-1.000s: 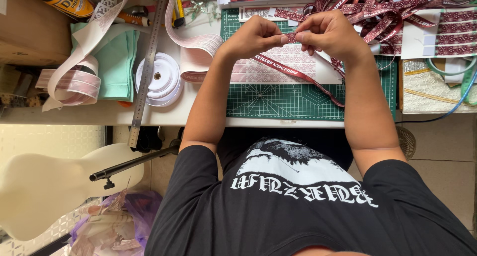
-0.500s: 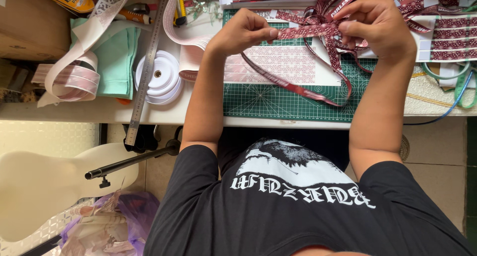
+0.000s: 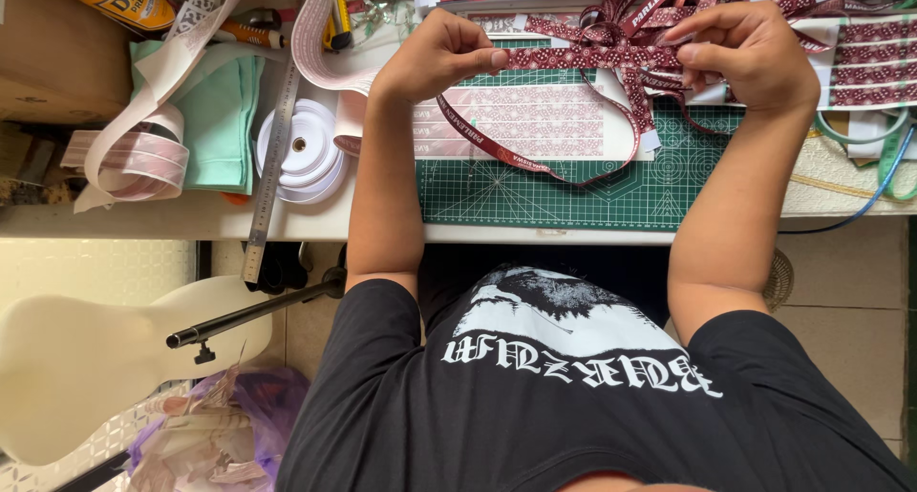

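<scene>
Got my left hand (image 3: 441,57) pinching one end of the maroon patterned ribbon (image 3: 573,57) near top center of the frame, right hand (image 3: 750,53) gripping it over at upper right, hands well apart. The slack loops down onto the green cutting mat (image 3: 535,191). Steel ruler (image 3: 270,167) sits left of that, beside the white tape roll (image 3: 306,148).

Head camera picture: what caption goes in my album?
Two hands, left and right, stretch a dark red patterned ribbon above a green cutting mat.

Looks like a small craft workshop: green cutting mat (image 3: 573,191) on the worktop (image 3: 191,220), steel ruler (image 3: 270,167), rolls of white tape (image 3: 304,148), heaps of patterned ribbon (image 3: 650,33) upper right.
</scene>
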